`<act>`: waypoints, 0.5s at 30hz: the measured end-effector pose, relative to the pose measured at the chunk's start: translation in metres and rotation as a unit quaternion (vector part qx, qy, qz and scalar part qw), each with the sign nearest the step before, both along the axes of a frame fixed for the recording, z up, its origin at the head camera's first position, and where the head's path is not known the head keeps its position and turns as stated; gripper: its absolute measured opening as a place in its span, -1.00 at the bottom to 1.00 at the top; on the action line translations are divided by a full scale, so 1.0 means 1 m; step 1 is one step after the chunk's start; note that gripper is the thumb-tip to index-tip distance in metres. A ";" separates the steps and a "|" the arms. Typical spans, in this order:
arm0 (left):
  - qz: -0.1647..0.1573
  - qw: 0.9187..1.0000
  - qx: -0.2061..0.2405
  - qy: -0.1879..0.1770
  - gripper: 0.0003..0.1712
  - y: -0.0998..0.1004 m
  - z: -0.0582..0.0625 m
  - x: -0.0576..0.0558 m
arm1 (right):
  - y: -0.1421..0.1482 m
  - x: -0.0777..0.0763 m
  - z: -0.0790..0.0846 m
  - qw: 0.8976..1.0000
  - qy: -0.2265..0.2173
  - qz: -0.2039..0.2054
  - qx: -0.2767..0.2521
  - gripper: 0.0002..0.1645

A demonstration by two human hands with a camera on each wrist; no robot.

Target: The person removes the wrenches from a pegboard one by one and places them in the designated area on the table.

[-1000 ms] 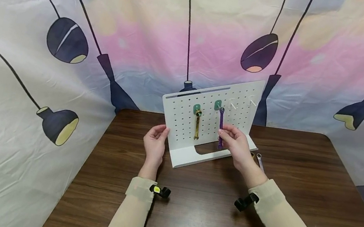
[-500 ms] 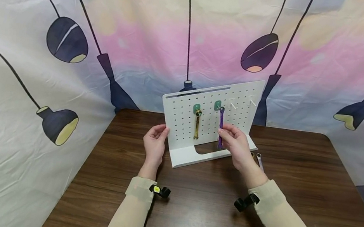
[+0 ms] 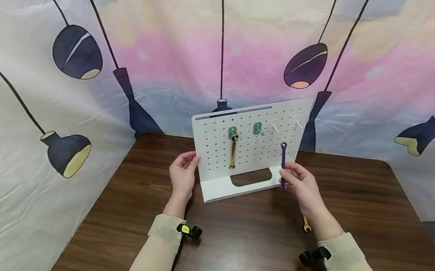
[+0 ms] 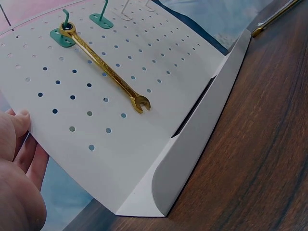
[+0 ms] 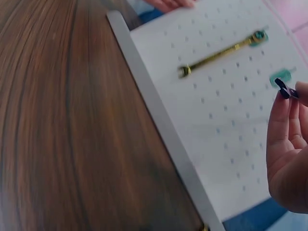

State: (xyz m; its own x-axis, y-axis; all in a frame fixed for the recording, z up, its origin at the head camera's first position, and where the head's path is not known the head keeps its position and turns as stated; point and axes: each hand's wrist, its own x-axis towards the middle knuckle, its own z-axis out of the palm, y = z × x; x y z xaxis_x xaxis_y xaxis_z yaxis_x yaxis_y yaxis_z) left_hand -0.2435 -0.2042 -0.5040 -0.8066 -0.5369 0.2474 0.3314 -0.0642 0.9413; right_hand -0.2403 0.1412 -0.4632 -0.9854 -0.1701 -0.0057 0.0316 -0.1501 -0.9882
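A white pegboard stand (image 3: 213, 191) stands on the table, a gold combination wrench (image 3: 233, 154) hanging by its ring end from the left green hook (image 3: 232, 131). My left hand (image 3: 183, 175) pinches the board's left edge between thumb and fingers. A purple combination wrench (image 3: 283, 157) is held upright, ring end up, between the thumb and fingers of my right hand (image 3: 303, 190), in front of the board's right part. The second green hook (image 3: 258, 129) carries nothing. In the right wrist view only one dark end of the purple wrench (image 5: 284, 90) shows.
Two white hooks (image 3: 275, 126) stick out on the board's right side. A yellow-gold wrench (image 3: 306, 224) lies on the brown wooden table (image 3: 237, 260), partly hidden under my right forearm. A fabric backdrop with printed lamps (image 3: 78, 53) hangs behind.
My right hand has moved right and slightly down, drawing the purple wrench away from the second green hook. A silver wrench seen earlier on the table is now hidden. My left hand keeps its hold.
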 end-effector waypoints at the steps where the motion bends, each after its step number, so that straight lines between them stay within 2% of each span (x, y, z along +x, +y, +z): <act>1: 0.001 1.000 0.001 -0.001 -0.81 0.000 0.000 0.000 | 0.006 0.001 -0.002 1.000 -0.003 -0.001 0.004 -0.89; 9: -0.002 1.000 -0.005 -0.004 -0.85 -0.001 0.001 0.003 | 0.044 0.006 -0.014 0.999 -0.006 0.004 0.044 -0.88; 15: -0.006 1.000 -0.010 0.006 -0.84 -0.001 0.001 0.003 | 0.065 0.012 -0.023 0.999 -0.018 -0.004 0.044 -0.88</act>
State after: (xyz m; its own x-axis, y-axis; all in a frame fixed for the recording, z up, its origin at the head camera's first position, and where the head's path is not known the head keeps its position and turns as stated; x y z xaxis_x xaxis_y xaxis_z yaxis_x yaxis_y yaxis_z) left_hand -0.2408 -0.2048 -0.5034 -0.8094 -0.5223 0.2684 0.3423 -0.0483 0.9383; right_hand -0.2283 0.2058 -0.4861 -0.9856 -0.1601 -0.0550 0.0660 -0.0641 -0.9958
